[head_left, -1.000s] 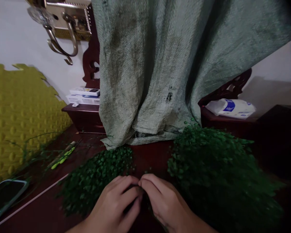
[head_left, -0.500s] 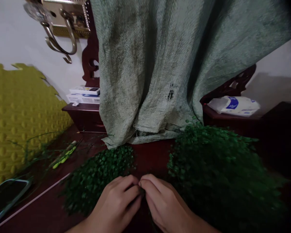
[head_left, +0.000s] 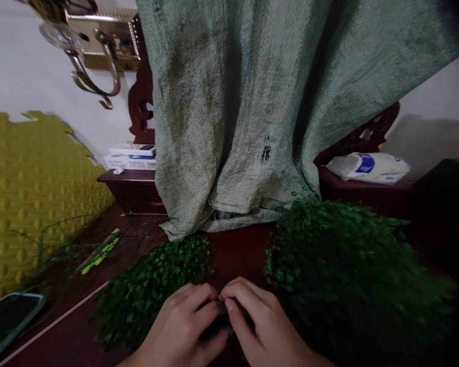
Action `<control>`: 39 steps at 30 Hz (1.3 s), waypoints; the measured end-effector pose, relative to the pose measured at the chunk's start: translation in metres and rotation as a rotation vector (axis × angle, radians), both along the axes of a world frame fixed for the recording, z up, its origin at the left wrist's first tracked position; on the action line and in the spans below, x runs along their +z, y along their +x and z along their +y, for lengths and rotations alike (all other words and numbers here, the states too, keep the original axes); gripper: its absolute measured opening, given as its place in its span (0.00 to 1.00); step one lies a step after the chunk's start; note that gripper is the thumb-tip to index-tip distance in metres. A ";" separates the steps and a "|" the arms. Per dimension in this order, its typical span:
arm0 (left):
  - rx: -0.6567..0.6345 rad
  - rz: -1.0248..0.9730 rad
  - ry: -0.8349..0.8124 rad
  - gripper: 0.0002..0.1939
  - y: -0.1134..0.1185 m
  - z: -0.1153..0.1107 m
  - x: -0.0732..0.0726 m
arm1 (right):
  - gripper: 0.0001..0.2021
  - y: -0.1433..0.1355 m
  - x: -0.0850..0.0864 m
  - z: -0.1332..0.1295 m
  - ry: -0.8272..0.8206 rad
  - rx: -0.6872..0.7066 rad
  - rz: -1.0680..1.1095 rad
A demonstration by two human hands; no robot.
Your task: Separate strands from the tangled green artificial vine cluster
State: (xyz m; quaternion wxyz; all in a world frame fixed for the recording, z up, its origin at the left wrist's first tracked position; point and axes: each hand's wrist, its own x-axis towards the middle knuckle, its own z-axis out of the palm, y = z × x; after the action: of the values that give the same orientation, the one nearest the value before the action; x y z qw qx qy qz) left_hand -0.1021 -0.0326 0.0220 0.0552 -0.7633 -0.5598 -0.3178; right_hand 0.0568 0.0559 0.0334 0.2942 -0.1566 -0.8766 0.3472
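My left hand (head_left: 189, 321) and my right hand (head_left: 258, 318) meet at the bottom middle, fingertips pinched together over the dark red tabletop (head_left: 235, 252). What sits between the fingertips is dark and too small to make out. To the left of my left hand lies a smaller heap of leafy green plants (head_left: 153, 285). A larger green heap (head_left: 352, 265) spreads out on the right, beside my right hand. Both hands are closed.
A grey-green woven cloth (head_left: 260, 102) hangs behind the table. On the left are a yellow-green tool (head_left: 99, 255), a thin pale stick (head_left: 57, 321) and a blue-rimmed object (head_left: 34, 306). Small boxes (head_left: 132, 160) and a tissue pack (head_left: 371, 168) rest on side ledges.
My right thumb and fingers have shifted, with a gap now showing between them. Both hands stay together at the fingertips. The view has tilted slightly.
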 end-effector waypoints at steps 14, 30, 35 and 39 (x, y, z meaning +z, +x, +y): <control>0.045 -0.053 0.028 0.06 -0.001 -0.002 0.006 | 0.17 0.006 0.012 -0.002 -0.034 0.130 0.082; 0.079 -0.053 -0.052 0.05 0.001 -0.003 0.005 | 0.17 0.004 -0.003 -0.003 0.141 0.099 0.053; 0.069 -0.057 -0.040 0.06 0.001 -0.001 0.005 | 0.18 0.006 -0.003 -0.004 0.215 0.057 -0.038; 0.076 -0.054 -0.013 0.06 0.002 -0.001 0.004 | 0.17 0.005 -0.005 -0.006 0.323 -0.005 -0.069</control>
State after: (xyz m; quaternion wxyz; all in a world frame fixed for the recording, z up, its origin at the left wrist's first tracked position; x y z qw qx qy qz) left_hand -0.1002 -0.0334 0.0257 0.0470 -0.7329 -0.5917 -0.3324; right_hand 0.0617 0.0495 0.0289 0.2861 -0.1213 -0.9301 0.1956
